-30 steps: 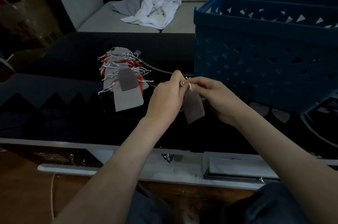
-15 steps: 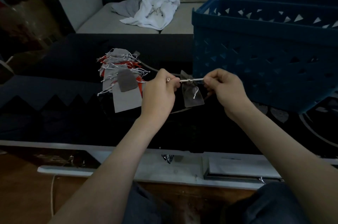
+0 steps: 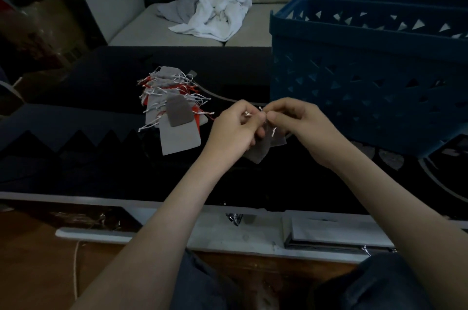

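Note:
A small dark grey drawstring pouch (image 3: 263, 148) hangs between my two hands above the black table (image 3: 101, 170). My left hand (image 3: 234, 129) pinches its white drawstring at the left of the pouch mouth. Just to the right, my right hand (image 3: 301, 124) pinches the string on the other side, fingertips nearly touching the left hand's. The pouch's top is hidden behind my fingers. A pile of grey and red drawstring pouches (image 3: 174, 109) lies on the table left of my hands.
A big blue plastic basket (image 3: 367, 69) stands on the table at the right, close behind my right hand. A couch with crumpled white and grey cloths (image 3: 212, 15) sits beyond the table. A brown box (image 3: 38, 28) is at the far left.
My hands had pulled apart, stretching the drawstring taut; now they have come back together over the pouch mouth, and the pouch hangs lower and tilted.

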`<state>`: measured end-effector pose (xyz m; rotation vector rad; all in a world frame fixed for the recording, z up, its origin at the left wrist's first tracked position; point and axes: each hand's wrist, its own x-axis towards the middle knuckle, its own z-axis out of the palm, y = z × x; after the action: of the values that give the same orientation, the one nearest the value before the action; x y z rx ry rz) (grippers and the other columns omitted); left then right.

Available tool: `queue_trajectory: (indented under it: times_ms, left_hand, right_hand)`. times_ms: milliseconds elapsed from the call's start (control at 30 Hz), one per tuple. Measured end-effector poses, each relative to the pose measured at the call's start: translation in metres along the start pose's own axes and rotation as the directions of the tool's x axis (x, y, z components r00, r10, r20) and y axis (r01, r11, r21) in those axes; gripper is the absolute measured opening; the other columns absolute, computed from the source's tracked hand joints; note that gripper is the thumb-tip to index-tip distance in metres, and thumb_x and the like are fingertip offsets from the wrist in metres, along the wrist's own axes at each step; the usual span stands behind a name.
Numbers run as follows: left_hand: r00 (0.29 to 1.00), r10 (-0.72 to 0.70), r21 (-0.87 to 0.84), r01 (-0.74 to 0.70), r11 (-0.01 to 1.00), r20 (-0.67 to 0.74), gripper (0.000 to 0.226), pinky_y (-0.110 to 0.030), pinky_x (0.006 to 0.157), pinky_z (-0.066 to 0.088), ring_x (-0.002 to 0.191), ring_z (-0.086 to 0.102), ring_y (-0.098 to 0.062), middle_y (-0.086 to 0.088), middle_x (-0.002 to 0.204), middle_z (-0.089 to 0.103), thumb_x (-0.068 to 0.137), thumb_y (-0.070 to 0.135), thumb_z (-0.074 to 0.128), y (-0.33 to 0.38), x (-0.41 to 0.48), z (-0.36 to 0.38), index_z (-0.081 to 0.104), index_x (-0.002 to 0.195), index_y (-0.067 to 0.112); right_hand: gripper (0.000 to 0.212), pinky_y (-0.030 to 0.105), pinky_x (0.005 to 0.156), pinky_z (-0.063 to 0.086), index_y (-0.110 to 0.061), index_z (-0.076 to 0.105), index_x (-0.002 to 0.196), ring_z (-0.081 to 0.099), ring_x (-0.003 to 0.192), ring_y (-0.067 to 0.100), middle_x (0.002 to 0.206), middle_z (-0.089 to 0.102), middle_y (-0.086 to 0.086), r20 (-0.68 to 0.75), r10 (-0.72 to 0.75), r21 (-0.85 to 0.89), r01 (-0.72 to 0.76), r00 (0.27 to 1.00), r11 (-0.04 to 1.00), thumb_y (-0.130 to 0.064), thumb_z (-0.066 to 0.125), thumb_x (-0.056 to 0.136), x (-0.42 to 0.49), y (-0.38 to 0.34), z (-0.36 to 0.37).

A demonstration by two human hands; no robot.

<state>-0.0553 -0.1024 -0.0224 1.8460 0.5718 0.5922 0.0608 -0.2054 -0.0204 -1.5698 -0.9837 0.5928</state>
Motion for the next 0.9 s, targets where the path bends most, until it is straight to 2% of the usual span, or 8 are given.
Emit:
queue_trajectory:
  times_ms: [167, 300, 400, 467, 500, 600, 800, 900]
  left_hand:
    - [0.998, -0.059, -0.279, 0.056, 0.959, -0.002, 0.014, -0.017, 0.045, 0.037, 0.047, 0.046, -0.003, 0.002, 0.063, 0.064, 0.096, 0.011, 0.053, 0.005, 0.001, 0.001, 0.058, 0.083, 0.014]
    - [0.999, -0.049, -0.426, 0.046, 0.904, 0.002, 0.009, -0.018, 0.050, 0.038, 0.051, 0.048, -0.003, 0.005, 0.071, 0.071, 0.095, 0.004, 0.052, 0.006, 0.002, -0.001, 0.052, 0.097, 0.013]
    - [0.999, 0.042, -0.329, -0.032, 0.944, 0.024, 0.022, -0.014, 0.061, 0.045, 0.070, 0.063, -0.001, 0.004, 0.096, 0.073, 0.095, 0.001, 0.051, 0.002, 0.004, -0.006, 0.051, 0.106, 0.021]
    - [0.994, 0.100, -0.218, -0.089, 0.972, 0.041, 0.026, -0.018, 0.075, 0.049, 0.089, 0.067, -0.006, 0.004, 0.097, 0.072, 0.093, 0.004, 0.055, -0.001, 0.005, -0.007, 0.055, 0.103, 0.027]
    - [0.992, 0.119, -0.155, -0.113, 0.981, 0.031, 0.023, -0.020, 0.078, 0.049, 0.090, 0.066, -0.006, 0.006, 0.093, 0.072, 0.092, 0.006, 0.058, -0.003, 0.005, -0.007, 0.059, 0.098, 0.029]
    - [0.990, 0.138, -0.041, -0.139, 0.989, -0.019, 0.019, -0.014, 0.071, 0.045, 0.077, 0.062, 0.001, 0.012, 0.078, 0.067, 0.089, 0.012, 0.063, -0.005, 0.006, -0.007, 0.064, 0.081, 0.029]
    - [0.994, 0.080, -0.050, -0.084, 0.995, -0.069, 0.013, -0.016, 0.069, 0.046, 0.076, 0.064, -0.001, 0.009, 0.077, 0.069, 0.088, 0.018, 0.065, -0.003, 0.005, -0.003, 0.068, 0.078, 0.026]
    - [0.996, 0.060, -0.068, -0.064, 0.996, -0.064, 0.013, -0.012, 0.065, 0.044, 0.071, 0.062, 0.003, 0.010, 0.074, 0.068, 0.089, 0.018, 0.065, -0.001, 0.005, -0.001, 0.068, 0.078, 0.025]
  right_hand:
    - [0.008, 0.013, 0.065, 0.042, -0.010, 0.068, 0.087, 0.054, 0.070, 0.003, 0.081, 0.063, 0.005, 0.057, 0.041, -0.015, -0.041, 0.998, 0.999, -0.013, 0.060, 0.090, 0.000, 0.000, 0.003]
    - [0.011, 0.013, 0.062, 0.041, -0.007, 0.065, 0.085, 0.052, 0.064, 0.000, 0.070, 0.059, -0.005, 0.087, 0.056, -0.004, -0.055, 0.995, 0.998, -0.016, 0.060, 0.091, -0.001, 0.000, 0.001]
    - [0.012, 0.010, 0.061, 0.042, -0.009, 0.062, 0.082, 0.052, 0.063, -0.001, 0.068, 0.057, -0.007, 0.121, 0.047, 0.039, -0.052, 0.992, 0.998, -0.011, 0.056, 0.092, -0.003, -0.002, 0.001]
    - [0.011, 0.011, 0.063, 0.042, -0.009, 0.063, 0.083, 0.053, 0.065, 0.001, 0.070, 0.058, -0.006, 0.130, 0.042, 0.064, -0.051, 0.991, 0.997, -0.011, 0.056, 0.092, -0.003, -0.003, 0.001]
    - [0.011, 0.012, 0.064, 0.043, -0.009, 0.063, 0.084, 0.053, 0.067, 0.002, 0.072, 0.059, -0.005, 0.129, 0.040, 0.070, -0.050, 0.991, 0.996, -0.012, 0.057, 0.092, -0.003, -0.003, 0.001]
    - [0.011, 0.016, 0.063, 0.042, -0.013, 0.065, 0.083, 0.052, 0.066, 0.005, 0.072, 0.058, -0.002, 0.104, 0.043, 0.080, -0.051, 0.994, 0.995, -0.014, 0.058, 0.091, -0.003, -0.003, 0.002]
    - [0.007, 0.021, 0.062, 0.041, -0.014, 0.061, 0.080, 0.051, 0.065, 0.009, 0.070, 0.059, -0.001, -0.014, 0.020, 0.078, -0.019, 1.000, 0.997, -0.014, 0.065, 0.086, -0.003, -0.005, 0.006]
    - [0.010, 0.028, 0.067, 0.045, -0.015, 0.059, 0.086, 0.054, 0.071, 0.019, 0.071, 0.058, 0.000, -0.068, -0.011, 0.084, 0.017, 0.998, 0.996, -0.009, 0.067, 0.085, -0.002, -0.005, 0.009]
